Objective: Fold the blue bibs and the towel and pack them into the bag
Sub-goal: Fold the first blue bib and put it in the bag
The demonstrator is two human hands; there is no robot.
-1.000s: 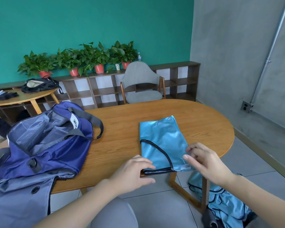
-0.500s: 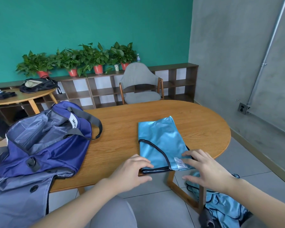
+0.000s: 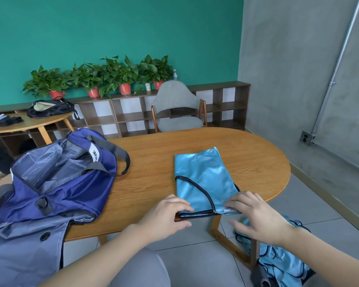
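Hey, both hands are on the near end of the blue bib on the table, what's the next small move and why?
Probably lift the near end and fold it away over the far half. The bib still lies long on the table, the left hand and right hand already hold its near corners, and the open bag waits beside it.

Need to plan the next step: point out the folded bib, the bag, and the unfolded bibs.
folded bib (image 3: 201,175): head view, middle of the cloth.
bag (image 3: 71,191): head view, blue front panel.
unfolded bibs (image 3: 282,264): head view, heap below table's edge.
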